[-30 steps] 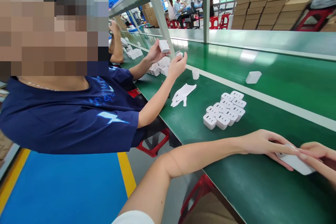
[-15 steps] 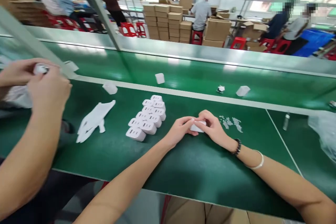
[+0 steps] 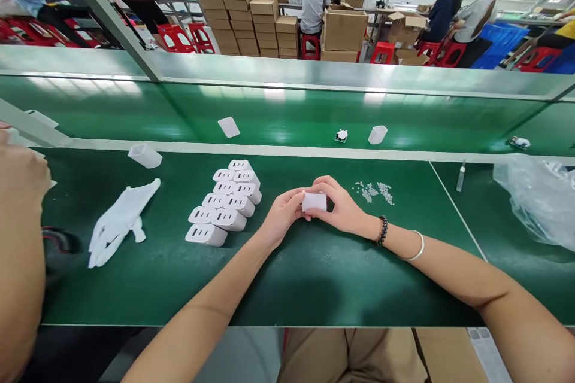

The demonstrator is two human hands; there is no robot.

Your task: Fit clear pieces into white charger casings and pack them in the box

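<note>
Right of the chargers, the white block has turned from slanted to nearly level, and the right hand, whose fingers lay over it a second ago, now curves around its end away from the chargers. Beyond the chargers, a white shell, a circuit board and a second shell have drifted left.

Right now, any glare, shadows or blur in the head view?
All head view: pale glare streaks across the far green belt; soft shadows on the near tabletop; slots on the grouped white blocks look sharp; held white block shows little detail.
</note>
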